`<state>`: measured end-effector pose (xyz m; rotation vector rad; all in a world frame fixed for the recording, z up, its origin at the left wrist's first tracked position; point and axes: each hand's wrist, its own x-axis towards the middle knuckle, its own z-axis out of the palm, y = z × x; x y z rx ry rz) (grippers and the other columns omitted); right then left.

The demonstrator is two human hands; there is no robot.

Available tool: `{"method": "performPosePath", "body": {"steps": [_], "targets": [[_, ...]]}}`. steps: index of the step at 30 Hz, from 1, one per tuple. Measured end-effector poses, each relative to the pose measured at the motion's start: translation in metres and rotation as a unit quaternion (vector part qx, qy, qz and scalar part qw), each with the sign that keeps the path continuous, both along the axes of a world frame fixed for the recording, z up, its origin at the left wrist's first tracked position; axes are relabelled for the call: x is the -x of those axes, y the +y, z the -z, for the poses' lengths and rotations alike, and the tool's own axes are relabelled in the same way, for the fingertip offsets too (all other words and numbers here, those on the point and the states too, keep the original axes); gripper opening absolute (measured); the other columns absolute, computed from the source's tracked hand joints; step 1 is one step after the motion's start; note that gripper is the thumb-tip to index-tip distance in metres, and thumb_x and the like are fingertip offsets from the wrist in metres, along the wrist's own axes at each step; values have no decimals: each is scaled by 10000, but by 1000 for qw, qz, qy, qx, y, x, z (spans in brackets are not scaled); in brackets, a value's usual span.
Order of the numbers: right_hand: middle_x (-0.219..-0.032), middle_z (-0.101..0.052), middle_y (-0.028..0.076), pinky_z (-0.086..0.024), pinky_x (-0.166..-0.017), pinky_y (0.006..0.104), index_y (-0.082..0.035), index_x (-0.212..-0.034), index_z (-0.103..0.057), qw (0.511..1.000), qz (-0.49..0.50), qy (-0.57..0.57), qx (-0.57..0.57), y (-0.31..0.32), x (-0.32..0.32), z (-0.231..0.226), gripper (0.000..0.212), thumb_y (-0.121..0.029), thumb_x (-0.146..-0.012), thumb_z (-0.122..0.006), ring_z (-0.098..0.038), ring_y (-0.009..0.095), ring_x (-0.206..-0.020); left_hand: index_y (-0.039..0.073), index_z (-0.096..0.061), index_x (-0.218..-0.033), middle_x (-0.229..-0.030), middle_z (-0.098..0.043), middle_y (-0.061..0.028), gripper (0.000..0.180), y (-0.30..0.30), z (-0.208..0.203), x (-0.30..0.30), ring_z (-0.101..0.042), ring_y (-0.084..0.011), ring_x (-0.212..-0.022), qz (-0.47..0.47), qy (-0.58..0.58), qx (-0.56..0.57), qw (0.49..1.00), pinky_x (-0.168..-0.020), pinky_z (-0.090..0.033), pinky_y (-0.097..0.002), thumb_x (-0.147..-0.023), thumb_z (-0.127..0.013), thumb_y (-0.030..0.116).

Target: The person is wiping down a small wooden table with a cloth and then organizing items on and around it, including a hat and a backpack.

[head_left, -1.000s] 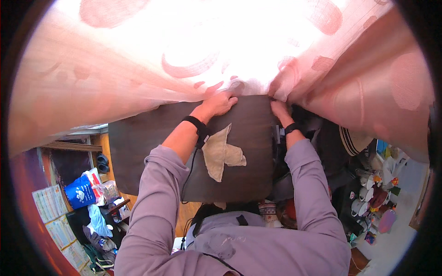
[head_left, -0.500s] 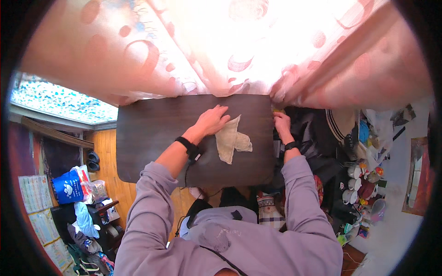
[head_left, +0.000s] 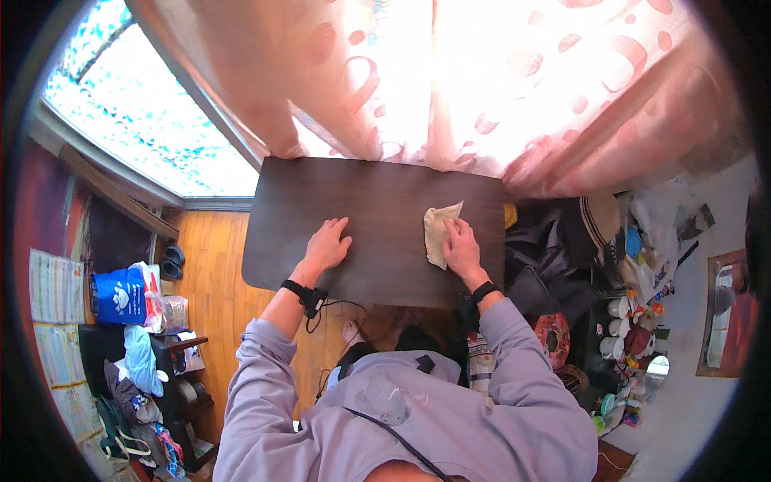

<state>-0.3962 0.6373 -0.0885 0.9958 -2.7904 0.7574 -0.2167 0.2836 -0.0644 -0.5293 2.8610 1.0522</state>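
Observation:
A dark wood-grain table (head_left: 377, 277) stands in front of me. On its right half lies a crumpled beige cloth (head_left: 436, 233). My right hand (head_left: 462, 249) is over the cloth's right side, its fingers bent and closed on the fabric. Left of the middle, my left hand (head_left: 325, 245) rests on the bare tabletop with fingers apart, holding nothing. Black bands with a cable circle my wrists.
Pink patterned curtains (head_left: 474, 96) hang along the table's far edge, beside a bright window (head_left: 152, 112). Black bags or clothing (head_left: 546, 249) crowd the right side. A blue bag (head_left: 120, 297) and shelf (head_left: 189, 402) stand at left, on a wooden floor (head_left: 213, 257).
My right hand has left the table's right edge and come onto the cloth, which now looks more bunched and sits nearer that edge. My left hand has moved left, away from the cloth.

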Motion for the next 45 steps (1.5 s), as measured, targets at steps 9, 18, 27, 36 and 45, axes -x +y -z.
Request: {"method": "performPosePath", "body": {"steps": [9,18,27,36,45], "targets": [[-1454,-581,294,-478,-1145,554,-107,-1430,-658,995,-72,7,-69,-64,-90,24,606,-94,-832,-751,-565,491,-1350,183,-229,-1750,-1811,-84,-281,1130,-16,10,-74,-138,-609,-1623,33,-200,166,965,-1175,-365,-783,-867,-870,477],[-1438,-579,217,-528,-1078,524,-196,-1410,-691,992,-121,1,-38,-71,-155,20,569,-81,-855,-731,-598,441,-1269,117,-209,-1743,-1794,-57,-333,1201,-15,17,-66,-124,-650,-1605,32,-221,175,959,-1140,-391,-801,-832,-915,452],[-1387,-590,221,-508,-1043,550,-123,-1336,-738,973,228,26,-26,66,-114,30,499,-77,-839,-726,-596,458,-1215,124,-190,-1750,-1800,-51,-321,1198,-10,11,-69,-122,-636,-1612,42,-237,169,956,-1159,-397,-772,-843,-911,429],[-1384,-562,210,-483,-1087,537,-137,-1378,-705,961,272,37,-36,64,-152,44,535,-81,-845,-709,-574,450,-1260,143,-192,-1746,-1792,-88,-321,1182,-13,15,-68,-166,-636,-1598,39,-219,183,958,-1139,-426,-771,-848,-907,427],[-1376,-576,203,-527,-1061,530,-136,-1347,-717,996,90,12,-11,-38,-220,28,489,-59,-864,-705,-586,436,-1257,152,-255,-1726,-1785,-121,-323,1108,-12,18,-74,-173,-627,-1602,39,-185,176,966,-1140,-427,-758,-863,-889,439]]}}
